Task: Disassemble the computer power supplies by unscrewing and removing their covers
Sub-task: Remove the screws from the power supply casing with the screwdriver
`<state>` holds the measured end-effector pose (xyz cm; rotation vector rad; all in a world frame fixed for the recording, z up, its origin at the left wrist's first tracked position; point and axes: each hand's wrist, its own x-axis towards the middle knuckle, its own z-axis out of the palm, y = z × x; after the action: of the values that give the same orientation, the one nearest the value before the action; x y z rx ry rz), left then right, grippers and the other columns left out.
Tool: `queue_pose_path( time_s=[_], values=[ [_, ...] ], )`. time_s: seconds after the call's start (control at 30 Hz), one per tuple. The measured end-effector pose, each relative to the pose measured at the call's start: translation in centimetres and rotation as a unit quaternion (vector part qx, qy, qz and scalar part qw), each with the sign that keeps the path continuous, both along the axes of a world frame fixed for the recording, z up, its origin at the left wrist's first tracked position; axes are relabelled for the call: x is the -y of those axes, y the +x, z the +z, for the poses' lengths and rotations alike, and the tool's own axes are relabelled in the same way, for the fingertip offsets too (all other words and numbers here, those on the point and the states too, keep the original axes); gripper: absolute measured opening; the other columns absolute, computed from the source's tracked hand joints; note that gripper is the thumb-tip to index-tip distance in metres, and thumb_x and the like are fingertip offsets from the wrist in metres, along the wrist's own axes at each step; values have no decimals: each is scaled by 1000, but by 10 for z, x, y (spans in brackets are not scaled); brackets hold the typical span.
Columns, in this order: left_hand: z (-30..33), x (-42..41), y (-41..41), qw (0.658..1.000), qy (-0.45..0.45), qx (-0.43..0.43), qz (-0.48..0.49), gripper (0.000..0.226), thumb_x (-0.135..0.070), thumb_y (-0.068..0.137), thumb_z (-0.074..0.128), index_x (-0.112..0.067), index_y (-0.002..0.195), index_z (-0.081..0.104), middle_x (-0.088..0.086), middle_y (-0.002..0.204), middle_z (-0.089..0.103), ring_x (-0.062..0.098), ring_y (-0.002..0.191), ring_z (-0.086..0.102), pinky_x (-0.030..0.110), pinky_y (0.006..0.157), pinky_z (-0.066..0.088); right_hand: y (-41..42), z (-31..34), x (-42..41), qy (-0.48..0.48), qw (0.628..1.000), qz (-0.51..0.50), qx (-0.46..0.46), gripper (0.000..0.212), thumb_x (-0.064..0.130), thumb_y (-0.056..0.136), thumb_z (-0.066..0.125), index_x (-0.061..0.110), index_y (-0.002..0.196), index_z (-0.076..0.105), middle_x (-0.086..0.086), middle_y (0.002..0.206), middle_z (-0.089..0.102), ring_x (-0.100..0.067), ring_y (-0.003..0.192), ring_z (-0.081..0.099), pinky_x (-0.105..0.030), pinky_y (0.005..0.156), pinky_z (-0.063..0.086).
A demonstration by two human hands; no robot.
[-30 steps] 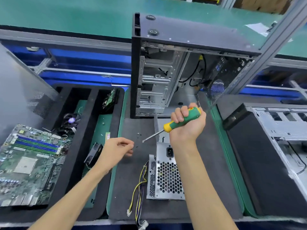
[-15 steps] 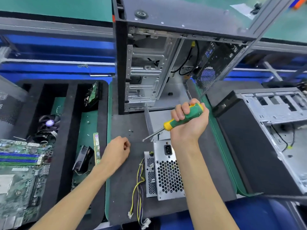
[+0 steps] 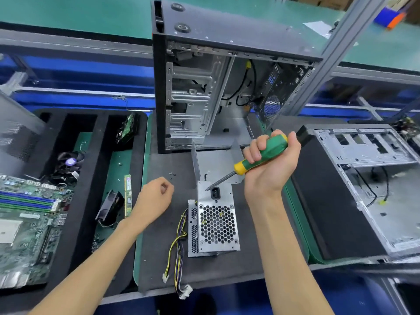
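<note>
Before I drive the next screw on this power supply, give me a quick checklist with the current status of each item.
1. Screwdriver held firmly in right hand: ok.
2. Tip seated in a screw head on the power supply: cannot tell; it sits near the top edge, by the socket.
3. Left hand steadying the power supply: not ok; it is curled, apart from it.
4. Wires clear of the tip: ok.
5. Loose screws out of the way: ok.

No words or numbers can be read anywhere; the small stickers and boards are too blurry.
</note>
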<state>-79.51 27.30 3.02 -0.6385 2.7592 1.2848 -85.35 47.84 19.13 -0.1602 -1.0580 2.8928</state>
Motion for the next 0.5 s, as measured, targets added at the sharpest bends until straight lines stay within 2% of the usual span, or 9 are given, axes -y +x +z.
queue_pose_path(
  time_s=[0.1,0.17,0.33,0.5],
  values=[
    [23,-14,12,991,133,7,31,22,-15,96,52,-17,82,69,-3,63,70,10,51,62,23,54,49,11,1,-11,6,999,27,-22,34,37,104,36,17,79,48,1,57,38,-13,44,27,-25,41,26],
    [36,-25,25,977,210,17,31,25,-11,99,49,-10,87,71,1,64,70,13,52,63,23,50,50,21,0,-16,10,998,55,-35,38,38,103,37,18,74,50,3,55,36,-12,42,25,-23,39,23],
    [58,-47,66,944,326,52,28,26,-21,102,55,-5,95,74,12,79,75,23,67,71,27,59,57,46,-9,-22,23,989,129,-69,42,39,100,37,19,66,50,4,51,34,-11,38,22,-19,38,21],
    [60,-61,104,905,421,47,36,23,-27,93,70,-6,94,79,17,95,75,30,83,73,31,69,60,67,-17,-22,24,978,181,-98,40,37,98,37,20,64,50,4,49,34,-12,38,20,-18,40,22]
  ],
)
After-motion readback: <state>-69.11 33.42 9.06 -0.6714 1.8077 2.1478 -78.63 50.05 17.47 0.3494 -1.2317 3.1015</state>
